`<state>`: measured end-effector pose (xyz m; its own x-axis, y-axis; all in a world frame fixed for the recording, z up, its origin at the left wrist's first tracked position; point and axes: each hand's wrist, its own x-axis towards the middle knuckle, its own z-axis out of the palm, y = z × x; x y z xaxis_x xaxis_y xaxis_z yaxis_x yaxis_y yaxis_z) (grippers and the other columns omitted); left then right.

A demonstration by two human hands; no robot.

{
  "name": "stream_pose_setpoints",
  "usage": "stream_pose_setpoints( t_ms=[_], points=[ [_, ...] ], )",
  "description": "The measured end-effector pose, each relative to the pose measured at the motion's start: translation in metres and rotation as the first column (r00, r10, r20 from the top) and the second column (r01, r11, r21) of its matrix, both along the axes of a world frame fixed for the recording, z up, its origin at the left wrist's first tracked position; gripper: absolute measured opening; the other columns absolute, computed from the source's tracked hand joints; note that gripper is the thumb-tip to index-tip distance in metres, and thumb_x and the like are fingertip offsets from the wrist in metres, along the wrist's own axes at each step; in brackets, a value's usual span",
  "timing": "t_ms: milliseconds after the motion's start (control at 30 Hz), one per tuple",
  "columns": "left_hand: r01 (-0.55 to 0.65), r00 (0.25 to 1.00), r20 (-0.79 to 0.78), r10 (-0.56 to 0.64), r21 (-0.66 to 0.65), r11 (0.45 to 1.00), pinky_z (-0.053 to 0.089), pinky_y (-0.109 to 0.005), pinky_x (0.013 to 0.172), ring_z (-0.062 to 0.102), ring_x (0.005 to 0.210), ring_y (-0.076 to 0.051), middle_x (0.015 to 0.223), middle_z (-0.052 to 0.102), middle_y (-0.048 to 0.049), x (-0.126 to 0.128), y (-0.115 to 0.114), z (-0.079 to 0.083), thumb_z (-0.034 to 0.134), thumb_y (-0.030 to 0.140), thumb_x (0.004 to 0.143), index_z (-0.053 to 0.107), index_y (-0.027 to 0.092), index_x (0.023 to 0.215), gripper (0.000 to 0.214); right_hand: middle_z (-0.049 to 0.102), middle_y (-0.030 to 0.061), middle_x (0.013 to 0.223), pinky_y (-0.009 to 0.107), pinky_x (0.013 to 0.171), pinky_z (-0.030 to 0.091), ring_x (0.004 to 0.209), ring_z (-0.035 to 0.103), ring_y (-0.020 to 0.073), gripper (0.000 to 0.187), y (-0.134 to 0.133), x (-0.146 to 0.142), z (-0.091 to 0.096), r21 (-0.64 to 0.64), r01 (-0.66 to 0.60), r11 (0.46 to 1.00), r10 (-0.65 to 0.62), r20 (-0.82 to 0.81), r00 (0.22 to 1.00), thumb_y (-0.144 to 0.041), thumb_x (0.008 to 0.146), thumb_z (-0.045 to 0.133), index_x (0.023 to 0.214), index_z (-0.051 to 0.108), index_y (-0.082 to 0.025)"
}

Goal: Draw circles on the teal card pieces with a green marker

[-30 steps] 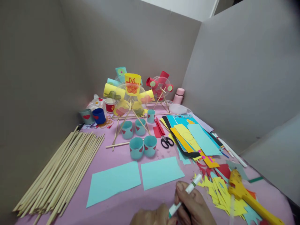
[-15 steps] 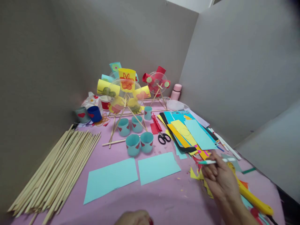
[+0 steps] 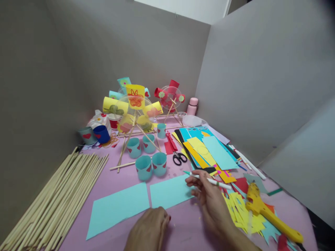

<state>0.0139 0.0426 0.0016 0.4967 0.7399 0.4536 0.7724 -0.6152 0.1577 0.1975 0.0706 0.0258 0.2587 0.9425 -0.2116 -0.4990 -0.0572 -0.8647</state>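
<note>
Craft table, grey partitions (image 3: 251, 69), coloured paper (image 3: 209, 150), scissors (image 3: 179, 158)

One view only, your head cam: looks forward and down over the counter (image 3: 120, 181) toward the yellow paper wheel (image 3: 134, 108) in the far corner. Close in; your left hand (image 3: 149, 228) and right hand (image 3: 209, 198) show nearer than the wheel.

Grey partition boards (image 3: 104, 52) enclose pink tabletop (image 3: 183, 232) left, back, right; white wall (image 3: 183, 8) above at back
</note>
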Motion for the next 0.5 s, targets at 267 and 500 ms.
stream_pose_setpoints(
  t_ms=[267, 500],
  points=[
    [0.036, 0.984, -0.18, 0.019, 0.299, 0.953, 0.055, -0.034, 0.072, 0.067, 0.095, -0.02, 0.107, 0.07, -0.0068, 0.001, 0.017, -0.039, 0.032, 0.021, 0.092, 0.058, 0.022, 0.084, 0.027, 0.059, -0.0039, 0.058, 0.022, 0.055, 0.04, 0.056, 0.052, 0.0109, 0.025, 0.017, -0.032, -0.013, 0.047, -0.112, 0.993, 0.1, 0.214, 0.972, -0.044, 0.084, 0.053, 0.075, 0.053, -0.021],
    [-0.016, 0.989, -0.138, 0.061, 0.304, 0.953, 0.052, -0.036, 0.078, 0.063, 0.101, -0.02, 0.111, 0.068, -0.0062, -0.003, 0.013, -0.055, 0.025, 0.018, 0.093, 0.057, 0.02, 0.084, 0.032, 0.051, -0.0058, 0.049, 0.02, 0.048, 0.034, 0.047, 0.042, 0.0089, 0.032, 0.024, -0.039, -0.032, -0.005, -0.257, 0.967, 0.233, 0.439, 0.868, -0.042, 0.085, 0.053, 0.064, 0.049, -0.019]
  ],
)
